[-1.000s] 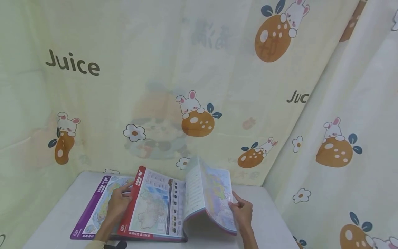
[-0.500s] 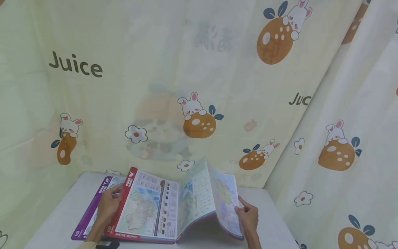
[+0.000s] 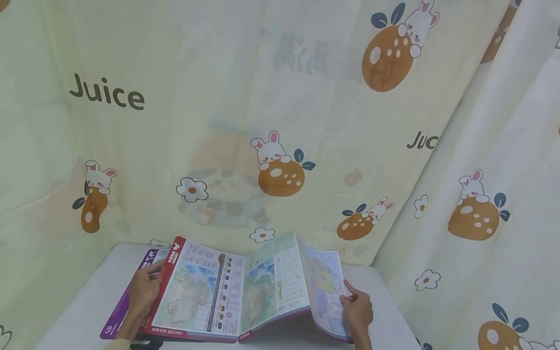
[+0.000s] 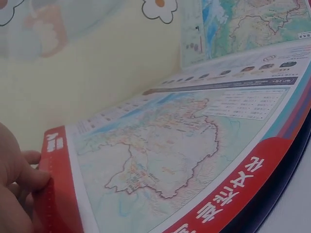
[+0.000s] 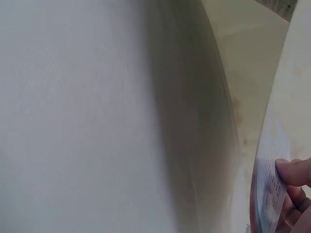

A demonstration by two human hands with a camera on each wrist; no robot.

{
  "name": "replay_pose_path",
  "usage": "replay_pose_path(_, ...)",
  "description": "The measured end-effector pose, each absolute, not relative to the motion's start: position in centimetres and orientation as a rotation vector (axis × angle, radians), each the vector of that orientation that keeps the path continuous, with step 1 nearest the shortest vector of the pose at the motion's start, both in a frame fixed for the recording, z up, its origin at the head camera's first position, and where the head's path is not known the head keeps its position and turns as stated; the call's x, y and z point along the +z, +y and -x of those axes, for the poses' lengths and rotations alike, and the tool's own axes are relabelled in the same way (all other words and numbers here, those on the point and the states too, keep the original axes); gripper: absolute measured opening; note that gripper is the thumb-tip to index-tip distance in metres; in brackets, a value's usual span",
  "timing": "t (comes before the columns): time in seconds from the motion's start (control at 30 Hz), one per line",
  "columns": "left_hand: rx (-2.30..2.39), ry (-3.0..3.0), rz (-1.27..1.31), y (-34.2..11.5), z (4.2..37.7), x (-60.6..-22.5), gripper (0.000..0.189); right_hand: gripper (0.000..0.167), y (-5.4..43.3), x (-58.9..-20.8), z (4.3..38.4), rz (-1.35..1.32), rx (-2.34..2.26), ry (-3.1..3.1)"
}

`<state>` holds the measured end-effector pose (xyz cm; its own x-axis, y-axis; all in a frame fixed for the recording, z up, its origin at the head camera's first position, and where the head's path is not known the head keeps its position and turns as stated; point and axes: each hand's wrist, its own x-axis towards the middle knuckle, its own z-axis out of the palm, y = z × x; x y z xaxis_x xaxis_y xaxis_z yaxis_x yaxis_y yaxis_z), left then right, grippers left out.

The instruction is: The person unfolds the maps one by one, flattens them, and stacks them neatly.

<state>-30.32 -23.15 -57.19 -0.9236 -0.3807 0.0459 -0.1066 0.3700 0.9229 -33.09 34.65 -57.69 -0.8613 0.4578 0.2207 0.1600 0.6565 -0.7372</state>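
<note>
A fold-out map with a red left border stands partly unfolded on the table, its right panels raised in a peak. My left hand pinches the red border; in the left wrist view the thumb lies on top and the fingers go underneath. At the other end, my right hand grips the right panel's edge between thumb and fingers, which the right wrist view also shows at the panel. Beneath the left part lies a second map with a purple border, mostly covered.
The white table extends past the maps on both sides. Right behind it hangs a pale yellow curtain printed with rabbits and fruit. Another curtain fold closes off the right side.
My left hand has moved left with the red border, covering more of the purple-bordered map. The right hand has moved right and slightly down, so the panels spread wider and the peak is lower.
</note>
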Motion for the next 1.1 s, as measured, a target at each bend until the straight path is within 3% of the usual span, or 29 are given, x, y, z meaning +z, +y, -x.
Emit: replay_pose_path(1.1,-1.367,-2.337,-0.600,-25.0,31.0,-58.0,0.045,0.054,39.5,-58.6,34.5,0.425,0.718,-2.532)
